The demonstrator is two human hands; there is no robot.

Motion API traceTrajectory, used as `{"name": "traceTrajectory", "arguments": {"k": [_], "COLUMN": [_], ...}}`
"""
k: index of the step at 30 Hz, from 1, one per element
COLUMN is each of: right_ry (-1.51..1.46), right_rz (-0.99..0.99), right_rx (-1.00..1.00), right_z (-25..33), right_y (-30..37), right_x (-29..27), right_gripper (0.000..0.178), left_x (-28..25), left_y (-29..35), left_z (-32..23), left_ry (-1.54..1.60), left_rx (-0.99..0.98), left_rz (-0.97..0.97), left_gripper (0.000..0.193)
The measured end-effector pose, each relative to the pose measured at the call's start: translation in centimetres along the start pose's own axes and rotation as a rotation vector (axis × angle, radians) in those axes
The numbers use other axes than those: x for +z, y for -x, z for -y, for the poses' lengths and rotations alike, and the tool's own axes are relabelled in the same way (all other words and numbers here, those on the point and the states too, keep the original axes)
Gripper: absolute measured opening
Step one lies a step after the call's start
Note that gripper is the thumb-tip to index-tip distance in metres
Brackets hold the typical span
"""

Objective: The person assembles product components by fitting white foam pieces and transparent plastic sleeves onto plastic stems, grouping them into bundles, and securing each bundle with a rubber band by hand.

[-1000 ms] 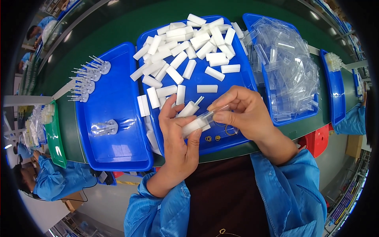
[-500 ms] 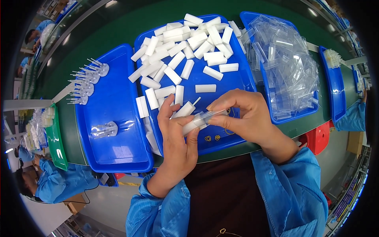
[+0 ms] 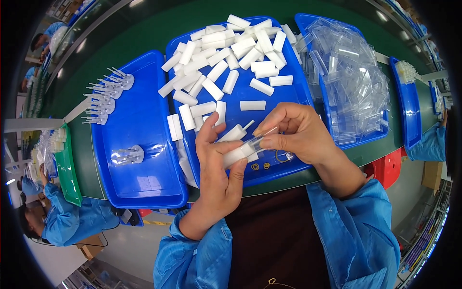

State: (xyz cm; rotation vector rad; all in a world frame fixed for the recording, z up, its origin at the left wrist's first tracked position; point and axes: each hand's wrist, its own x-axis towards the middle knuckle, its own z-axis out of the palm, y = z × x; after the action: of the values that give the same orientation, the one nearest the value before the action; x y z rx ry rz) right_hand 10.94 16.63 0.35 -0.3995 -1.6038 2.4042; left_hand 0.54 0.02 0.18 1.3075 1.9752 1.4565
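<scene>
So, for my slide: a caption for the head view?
Both hands fit a white foam block to a clear tube.

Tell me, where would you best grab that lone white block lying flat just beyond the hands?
Probably across the long sides of the white block, near its middle, coming straight down from above. It lies flat on the middle blue tray with bare tray all around, so fingers fit either side; its ends are narrower.

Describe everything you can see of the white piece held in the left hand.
The white piece is a small, matte, foam-like block, oblong with squared ends. It lies tilted, its far end raised toward the right. The left hand pinches it between thumb and fingers; the right hand holds a clear plastic sleeve at its far end. It hovers over the middle blue tray, which holds many like pieces.
</scene>
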Motion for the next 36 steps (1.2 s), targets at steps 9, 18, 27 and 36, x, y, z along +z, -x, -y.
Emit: {"name": "traceTrajectory", "arguments": {"k": [9, 18, 27, 36], "right_ry": [0.295, 0.510, 0.602, 1.015], "right_rz": [-0.025, 0.007, 0.004, 0.040], "right_rx": [-0.046, -0.153, -0.336, -0.662], "right_z": [0.8, 0.4, 0.3, 2.2], "right_y": [0.3, 0.5, 0.8, 2.3], "right_x": [0.2, 1.1, 1.4, 2.9], "right_gripper": [0.020, 0.021, 0.023, 0.024], "left_x": [-0.1, 0.6, 0.8, -1.8], "left_y": [-0.1, -0.2, 0.0, 0.7], "left_z": [0.3, 1.2, 0.6, -0.7], "left_ry": [0.110, 0.114, 0.063, 0.599], "left_rx": [0.088, 0.272, 0.361, -0.105], "left_rz": [-0.074, -0.058, -0.111, 0.118], "left_gripper": [0.063, 0.077, 0.076, 0.029]}}
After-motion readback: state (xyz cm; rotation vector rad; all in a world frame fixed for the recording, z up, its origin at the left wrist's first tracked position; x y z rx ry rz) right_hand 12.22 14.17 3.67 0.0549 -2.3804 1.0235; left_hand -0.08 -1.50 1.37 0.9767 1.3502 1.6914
